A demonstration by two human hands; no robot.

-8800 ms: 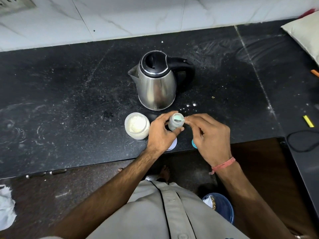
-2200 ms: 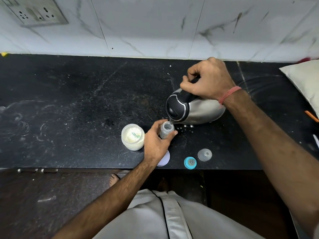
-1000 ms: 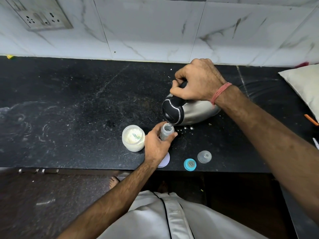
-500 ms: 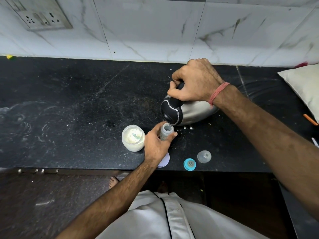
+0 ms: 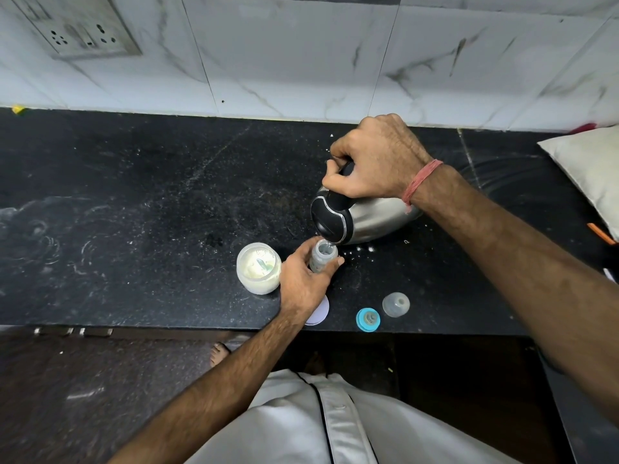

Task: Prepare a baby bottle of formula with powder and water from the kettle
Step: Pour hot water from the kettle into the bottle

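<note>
Currently your right hand (image 5: 375, 162) is wrapped around the black handle of the kettle (image 5: 365, 219), fingers curled fully round it, and the kettle is tipped steeply so that its spout sits just above the mouth of the baby bottle (image 5: 322, 255). Your left hand (image 5: 303, 279) grips the bottle, thumb on one side and fingers curled round the other, holding it upright on the black counter (image 5: 134, 212), just right of the open powder jar (image 5: 258, 267).

Observe these hazards:

- Overshoot. The bottle mouth is narrow and the kettle body is large; too steep a tilt is likely to send water over the rim and onto the fingers of your left hand, which lie close beneath the spout. If the water is hot, this risks a scald.
- Tipping. The bottle is slim. If the spout knocks it or your grip slackens, it can topple and spill its contents.
- Overfill. The water level inside the bottle cannot be read from this view; check it directly before pouring on.
- Contamination. The teal ring with teat (image 5: 367, 319) and the clear cap (image 5: 396, 304) lie near the counter edge, apart from the bottle; splashes may reach them.
</note>
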